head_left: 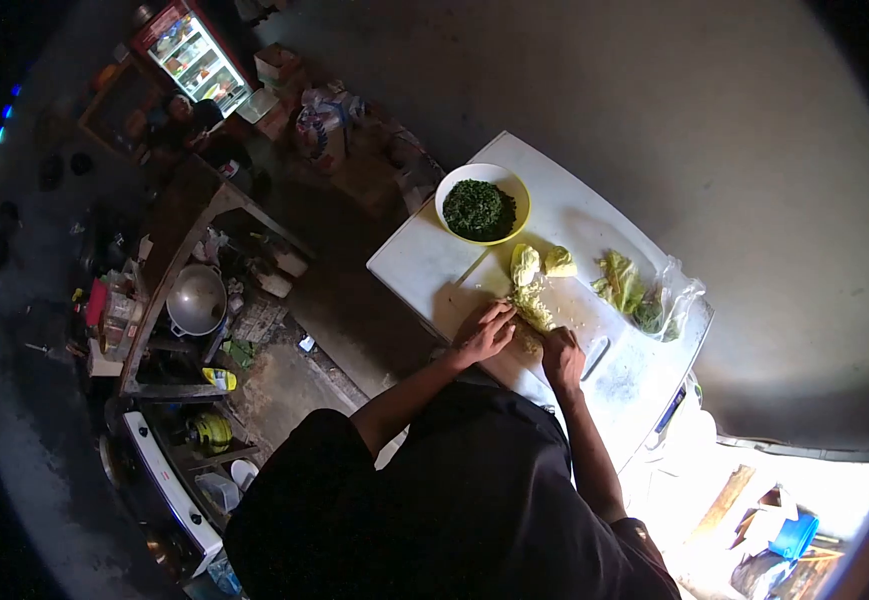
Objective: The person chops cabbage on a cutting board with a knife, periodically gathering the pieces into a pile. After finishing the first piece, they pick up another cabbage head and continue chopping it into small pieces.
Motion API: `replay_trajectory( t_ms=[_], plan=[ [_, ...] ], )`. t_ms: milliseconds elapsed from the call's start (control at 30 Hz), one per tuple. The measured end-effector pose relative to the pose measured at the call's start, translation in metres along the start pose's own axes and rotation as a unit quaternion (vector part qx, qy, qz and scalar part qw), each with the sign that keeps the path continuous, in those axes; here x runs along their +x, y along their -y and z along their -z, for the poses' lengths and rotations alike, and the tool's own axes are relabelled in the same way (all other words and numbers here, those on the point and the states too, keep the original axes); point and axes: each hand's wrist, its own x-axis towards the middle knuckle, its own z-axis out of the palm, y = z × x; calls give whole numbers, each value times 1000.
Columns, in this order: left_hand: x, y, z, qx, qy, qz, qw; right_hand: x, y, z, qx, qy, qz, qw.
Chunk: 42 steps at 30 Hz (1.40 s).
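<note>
My left hand (485, 332) has its fingers bent together against the pale green cabbage (531, 305), whose shreds lie in a heap on the white cutting board (574, 300). Just right of the heap, my right hand (563, 360) is closed in a fist around what looks like a knife; its handle is inside the fist and the blade is hard to make out. Two larger cabbage pieces, one pale (525, 264) and one yellowish (559, 262), rest beyond the shreds. Farther back stands a white and yellow bowl (524, 215) holding finely cut dark greens (479, 209).
Loose leaves (618, 282) and a clear plastic bag (676, 295) with greens lie on the right of the white table (514, 160). To the left are a large metal pot (196, 300), a stove (169, 480) and a gas cylinder (211, 432). A lit fridge (194, 60) stands far back.
</note>
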Motion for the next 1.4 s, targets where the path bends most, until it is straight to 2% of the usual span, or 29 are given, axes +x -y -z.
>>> replay_trajectory(
  t_ms=[133,200,233,333,400,467,533,600,633,667,733,800,833,933,1067,1133,1300,1400],
  plan=[
    [0,0,3,18,54,19,998,3,3,6,-8,4,19,1000],
    [5,-1,3,-9,10,-21,1000,-7,0,-5,-4,10,-30,999],
    [4,-4,2,-20,22,7,1000,-10,-1,-4,-7,14,-21,1000],
    [2,1,-3,-26,19,14,999,1,3,5,-4,-1,10,1000],
    [2,-5,5,-25,56,27,998,0,2,1,2,-6,17,1000],
    [4,-6,0,-19,4,9,1000,-12,-14,-16,-30,23,-10,999],
    [4,-3,-5,-45,-11,4,999,-8,-8,-7,-16,8,-12,1000],
    [7,-13,13,-46,76,68,994,0,6,4,11,-3,-7,1000],
    [-1,1,-6,-250,64,201,945,3,10,9,-7,10,-9,1000],
    [-16,15,-17,-249,65,203,945,4,13,11,-26,23,-12,999],
    [2,-7,4,-42,47,47,997,-6,-1,-8,-17,21,-22,999],
    [2,-1,-3,-42,32,26,998,-10,-9,-16,-20,-13,-10,1000],
    [2,2,-6,-41,16,6,999,-8,-9,-10,-18,10,-14,1000],
    [0,-2,1,-34,37,31,998,3,1,3,-27,1,13,1000],
    [4,1,-4,-36,24,28,999,-7,-15,-14,-9,-13,24,1000],
    [0,0,0,-37,52,43,997,2,-3,-2,-16,-14,25,999],
    [0,9,-12,-22,13,13,1000,5,-20,-12,-21,-38,43,998],
    [-3,2,-4,-14,27,26,999,19,-15,1,1,7,33,999]
  ],
)
